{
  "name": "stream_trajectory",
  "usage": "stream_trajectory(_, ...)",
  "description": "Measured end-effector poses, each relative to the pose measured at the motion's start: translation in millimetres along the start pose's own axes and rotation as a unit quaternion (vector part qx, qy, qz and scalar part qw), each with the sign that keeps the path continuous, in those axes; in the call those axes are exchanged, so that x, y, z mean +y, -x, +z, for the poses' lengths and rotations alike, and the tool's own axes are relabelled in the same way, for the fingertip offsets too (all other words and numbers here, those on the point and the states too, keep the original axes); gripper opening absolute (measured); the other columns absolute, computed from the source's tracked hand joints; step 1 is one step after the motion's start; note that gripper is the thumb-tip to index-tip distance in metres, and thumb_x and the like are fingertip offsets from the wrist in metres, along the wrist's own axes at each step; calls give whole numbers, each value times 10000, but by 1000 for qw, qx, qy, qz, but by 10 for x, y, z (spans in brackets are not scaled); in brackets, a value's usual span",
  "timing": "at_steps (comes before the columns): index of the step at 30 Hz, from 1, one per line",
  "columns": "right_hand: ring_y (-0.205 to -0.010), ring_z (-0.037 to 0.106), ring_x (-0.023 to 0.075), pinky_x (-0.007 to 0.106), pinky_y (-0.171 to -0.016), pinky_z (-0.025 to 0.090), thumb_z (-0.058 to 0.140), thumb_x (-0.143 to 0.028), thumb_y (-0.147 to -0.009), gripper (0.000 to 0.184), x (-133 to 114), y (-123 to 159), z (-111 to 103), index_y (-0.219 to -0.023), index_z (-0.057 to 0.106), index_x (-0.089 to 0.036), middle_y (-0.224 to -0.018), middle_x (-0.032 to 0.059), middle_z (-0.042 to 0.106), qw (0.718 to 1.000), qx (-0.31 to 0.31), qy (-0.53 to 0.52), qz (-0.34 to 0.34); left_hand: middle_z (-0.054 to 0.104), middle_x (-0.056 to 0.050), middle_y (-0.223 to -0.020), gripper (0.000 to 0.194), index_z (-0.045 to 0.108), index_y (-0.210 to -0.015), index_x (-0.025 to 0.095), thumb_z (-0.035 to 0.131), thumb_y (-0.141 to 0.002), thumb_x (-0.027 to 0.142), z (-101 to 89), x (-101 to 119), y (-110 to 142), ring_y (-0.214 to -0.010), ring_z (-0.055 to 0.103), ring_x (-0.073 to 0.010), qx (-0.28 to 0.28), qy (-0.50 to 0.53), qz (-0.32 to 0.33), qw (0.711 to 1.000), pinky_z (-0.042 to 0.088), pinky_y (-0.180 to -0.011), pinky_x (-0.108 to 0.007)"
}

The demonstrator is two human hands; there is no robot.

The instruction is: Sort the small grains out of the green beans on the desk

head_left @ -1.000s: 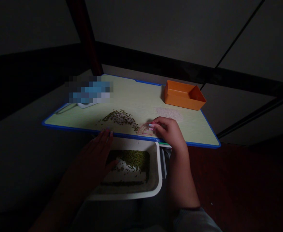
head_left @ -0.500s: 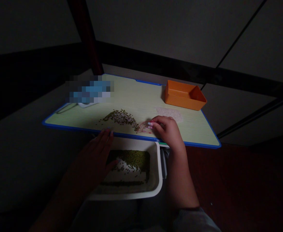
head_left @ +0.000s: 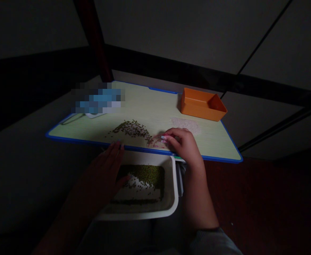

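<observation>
My right hand [head_left: 183, 143] is at the table's front edge, thumb and fingers pinched on a small pinkish, see-through thing [head_left: 154, 140] that fans out to the left; its kind is hard to make out. The fan's tip touches the right end of a pile of green beans [head_left: 131, 128] mixed with pale grains on the table. My left hand [head_left: 105, 168], dark in shadow, stretches its fingers to the blue table edge, above the left side of a white bin [head_left: 176, 191]. Inside the bin lie green beans [head_left: 147, 173], heaped toward the back.
An orange open box [head_left: 204, 111] stands at the table's back right. In front of it lies a patch of pale grains [head_left: 186, 124]. A pixelated blue-and-white object [head_left: 99, 99] sits at the left. The pale green table [head_left: 150, 106] has a raised blue rim.
My right fingertips and the pinkish thing have shifted slightly to the left, against the bean pile's right end. My left hand has stayed in place.
</observation>
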State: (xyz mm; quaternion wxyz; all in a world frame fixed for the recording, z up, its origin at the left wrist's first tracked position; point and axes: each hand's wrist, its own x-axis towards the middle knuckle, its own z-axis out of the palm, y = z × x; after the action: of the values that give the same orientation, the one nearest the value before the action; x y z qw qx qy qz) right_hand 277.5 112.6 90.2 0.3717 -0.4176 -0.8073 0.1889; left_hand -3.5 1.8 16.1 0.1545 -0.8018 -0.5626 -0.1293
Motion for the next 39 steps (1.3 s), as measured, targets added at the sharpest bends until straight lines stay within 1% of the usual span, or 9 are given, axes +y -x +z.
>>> stream_trajectory(3, -784, 678, 174, 340, -839, 436, 676, -236, -943, 113, -25, 9, 11, -854, 745, -240, -826, 5, 782, 1000, 22, 17, 14, 337, -216, -1667, 852, 94, -1603, 121, 315, -946, 617, 2, -3, 0, -1527, 375, -358, 0, 1, 0, 1000, 398, -1184, -527)
stream_trajectory(7, -809, 686, 185, 349, -859, 416, 668, -244, -948, 109, -83, -1, 66, -863, 736, -233, -842, 10, 784, 999, 4, 49, 10, 341, -221, -1664, 875, 91, -1603, 121, 283, -937, 655, 12, -3, -2, -1526, 378, -360, -2, 1, -4, 1000, 402, -1183, -535)
stream_trajectory(12, -827, 689, 203, 363, -887, 385, 655, -278, -964, 136, -111, -26, 112, -866, 730, -221, -852, 30, 784, 994, -9, 107, 20, 312, -208, -1678, 864, 53, -1607, 147, 311, -941, 632, 1, -2, 5, -1541, 354, -355, -13, 5, -10, 1000, 408, -1184, -544)
stream_trajectory(16, -768, 659, 197, 351, -846, 377, 647, -288, -959, 146, -82, -20, 82, -855, 725, -219, -804, 32, 761, 990, 5, 137, 41, 295, -209, -1686, 871, 48, -1607, 147, 334, -939, 628, 2, -12, 14, -1551, 335, -352, -23, 3, -7, 1000, 394, -1198, -535)
stream_trajectory(21, -721, 635, 194, 346, -811, 381, 642, -272, -944, 155, -37, -1, 8, -828, 723, -209, -775, 42, 753, 986, 16, 154, 69, 314, -208, -1679, 864, 51, -1607, 146, 271, -940, 650, 18, -15, 15, -1543, 348, -353, -12, 0, -9, 1000, 399, -1187, -539)
stream_trajectory(28, -724, 651, 210, 332, -754, 395, 629, -261, -934, 162, 17, 19, -81, -833, 735, -189, -790, 71, 769, 982, 36, 157, 97, 304, -211, -1684, 869, 55, -1606, 138, 311, -940, 634, 8, -9, 13, -1555, 326, -348, -12, -2, -5, 1000, 373, -1207, -520)
stream_trajectory(33, -705, 655, 205, 307, -693, 402, 624, -269, -916, 156, 111, 46, -138, -824, 728, -197, -765, 60, 760, 987, 49, 121, 97, 281, -195, -1696, 870, 42, -1608, 155, 301, -939, 646, 4, -5, 12, -1561, 313, -344, -21, 7, -13, 1000, 370, -1207, -525)
stream_trajectory(36, -701, 659, 202, 300, -683, 417, 614, -300, -922, 175, 170, 68, -173, -815, 719, -210, -748, 47, 750, 991, 71, 71, 93, 297, -203, -1687, 864, 41, -1607, 148, 292, -942, 640, 2, -4, 6, -1549, 336, -348, -15, 6, -10, 1000, 380, -1197, -533)
stream_trajectory(39, -698, 649, 208, 310, -689, 411, 601, -299, -934, 182, 177, 62, -171, -817, 715, -219, -752, 48, 749, 983, 108, 98, 112, 304, -208, -1683, 872, 39, -1607, 143, 305, -941, 639, 7, -9, 2, -1540, 353, -352, -6, 1, 0, 1000, 390, -1189, -527)
